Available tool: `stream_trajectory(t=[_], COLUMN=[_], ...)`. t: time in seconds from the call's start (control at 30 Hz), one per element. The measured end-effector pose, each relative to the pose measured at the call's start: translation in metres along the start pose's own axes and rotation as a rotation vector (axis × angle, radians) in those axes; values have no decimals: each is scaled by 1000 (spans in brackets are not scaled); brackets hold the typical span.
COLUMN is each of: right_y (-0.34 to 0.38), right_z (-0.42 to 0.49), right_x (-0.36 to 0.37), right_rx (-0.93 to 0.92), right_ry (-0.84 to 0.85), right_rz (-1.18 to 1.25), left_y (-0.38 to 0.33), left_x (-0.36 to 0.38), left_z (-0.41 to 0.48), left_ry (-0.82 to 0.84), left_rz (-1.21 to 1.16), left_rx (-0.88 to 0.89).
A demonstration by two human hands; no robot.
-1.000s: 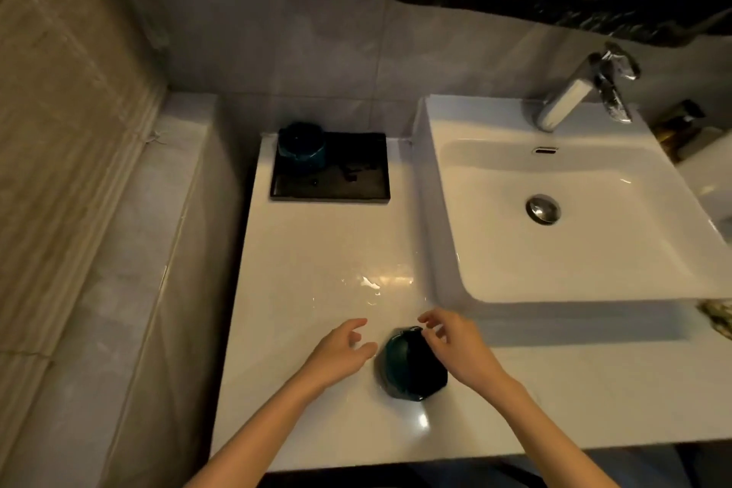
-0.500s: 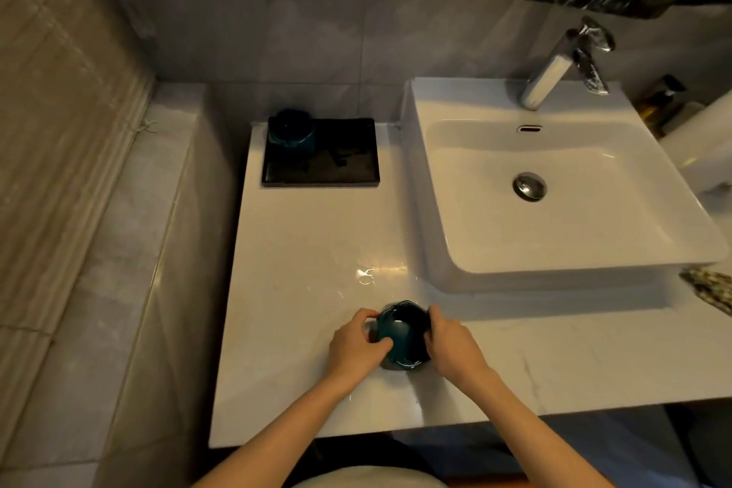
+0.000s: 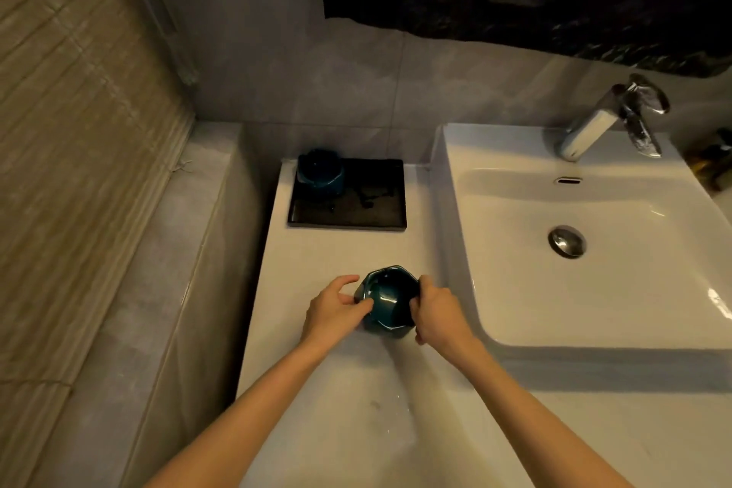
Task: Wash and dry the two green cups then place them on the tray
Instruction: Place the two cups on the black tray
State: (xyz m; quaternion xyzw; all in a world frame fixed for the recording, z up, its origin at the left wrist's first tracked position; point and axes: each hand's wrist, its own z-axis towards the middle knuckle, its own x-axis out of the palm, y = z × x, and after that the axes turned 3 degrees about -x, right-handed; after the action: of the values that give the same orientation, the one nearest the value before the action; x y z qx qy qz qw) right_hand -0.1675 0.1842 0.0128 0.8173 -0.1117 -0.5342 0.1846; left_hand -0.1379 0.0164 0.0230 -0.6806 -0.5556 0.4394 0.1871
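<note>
Gripping one green cup [image 3: 390, 299], left hand [image 3: 332, 313] and right hand [image 3: 439, 315] curl fingers round it; other cup [image 3: 320, 172] on tray [image 3: 368, 210]

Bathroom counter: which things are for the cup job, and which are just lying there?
Job: held green cup, left hand, right hand, second green cup, black tray, sink, faucet.
Lying about: brown bottle.

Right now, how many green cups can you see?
2. The far cup sits in the black tray's back left corner; the near cup is gripped between the left hand and right hand, over the white counter.
</note>
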Motion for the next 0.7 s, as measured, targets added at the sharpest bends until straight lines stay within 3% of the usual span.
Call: stream_trajectory(t=[0.37,0.7], right_y=[40,41], right_z=[163,266], right_x=[-75,-84], right_rx=[-87,-92], right_ry=[-17,95], right_rz=[-54,-145], left_y=[-74,-88], left_x=[-38,-30], left_z=[114,181], left_ry=[113,169], left_rz=[-215,-347], left_rx=[-2,-91])
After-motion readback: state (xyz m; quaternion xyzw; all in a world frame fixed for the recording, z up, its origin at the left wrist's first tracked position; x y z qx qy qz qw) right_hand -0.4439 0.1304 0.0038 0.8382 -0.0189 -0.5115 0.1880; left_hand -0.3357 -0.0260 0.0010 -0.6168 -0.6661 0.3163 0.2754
